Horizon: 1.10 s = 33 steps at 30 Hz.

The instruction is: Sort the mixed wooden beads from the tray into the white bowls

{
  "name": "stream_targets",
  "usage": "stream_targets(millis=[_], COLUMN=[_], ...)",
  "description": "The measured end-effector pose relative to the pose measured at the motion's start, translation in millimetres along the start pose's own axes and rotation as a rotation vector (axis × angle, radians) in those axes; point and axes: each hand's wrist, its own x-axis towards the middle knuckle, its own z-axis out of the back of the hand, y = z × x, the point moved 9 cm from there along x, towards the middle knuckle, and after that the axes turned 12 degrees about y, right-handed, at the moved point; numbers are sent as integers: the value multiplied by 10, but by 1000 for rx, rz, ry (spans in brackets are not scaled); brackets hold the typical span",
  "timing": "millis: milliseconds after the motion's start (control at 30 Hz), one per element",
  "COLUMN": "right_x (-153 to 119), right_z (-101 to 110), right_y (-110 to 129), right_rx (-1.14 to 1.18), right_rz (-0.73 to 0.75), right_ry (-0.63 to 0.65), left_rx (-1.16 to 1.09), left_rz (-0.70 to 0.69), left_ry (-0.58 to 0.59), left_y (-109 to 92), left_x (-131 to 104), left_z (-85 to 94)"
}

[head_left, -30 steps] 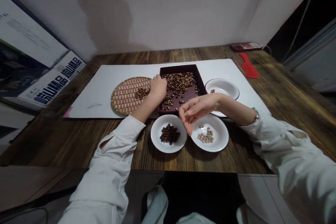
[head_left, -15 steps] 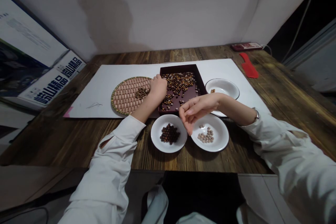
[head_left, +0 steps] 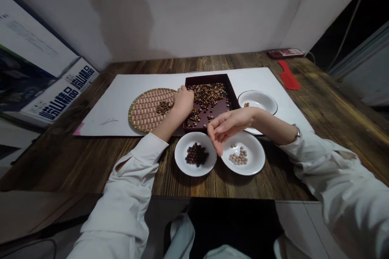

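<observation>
My left hand [head_left: 184, 100] is at the left edge of the dark red tray [head_left: 219, 118], its fingers curled together. What they hold, if anything, is hidden. Mixed brown, tan and pale beads [head_left: 209, 94] lie in the tray. Beside that hand, a round woven mat [head_left: 144, 109] bears a small heap of brownish beads [head_left: 164, 107]. My right hand [head_left: 226, 125] hovers palm-inward over the tray's front corner, fingers loosely bent and nothing visible in them. Below it stand a white bowl of dark beads [head_left: 180, 158] and a white bowl of pale beads [head_left: 258, 160].
Another white bowl [head_left: 267, 103] with a few tan beads stands right of the tray, and a further dish is partly hidden by my right forearm. A white board [head_left: 103, 105] lies beneath. A red scraper [head_left: 288, 77], a phone-like device [head_left: 285, 53] and a printed box [head_left: 60, 93] surround it.
</observation>
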Motion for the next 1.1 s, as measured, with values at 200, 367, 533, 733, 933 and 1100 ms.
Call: stream_targets(millis=[200,367,533,733,933,1100], right_x=[5,3,4,1,-1,0], right_z=[1,1,-2,-11,-8,-11], right_y=[1,0,4,5,8,11], right_rx=[12,12,14,9,-7,-5], right_rz=[13,22,20,-2,-7,-7], right_ry=[14,30,21,13,-6,-4], left_rx=[-10,-11,-13,-7,-6,-21], left_rz=[2,0,10,-6,11,-11], left_ry=[13,-7,-4,10,12,22], left_y=[0,-1,-1,-4,-1,-17], left_x=[-1,-4,-14,13,-7,-15], left_z=[-3,-1,1,-21,-12,-4])
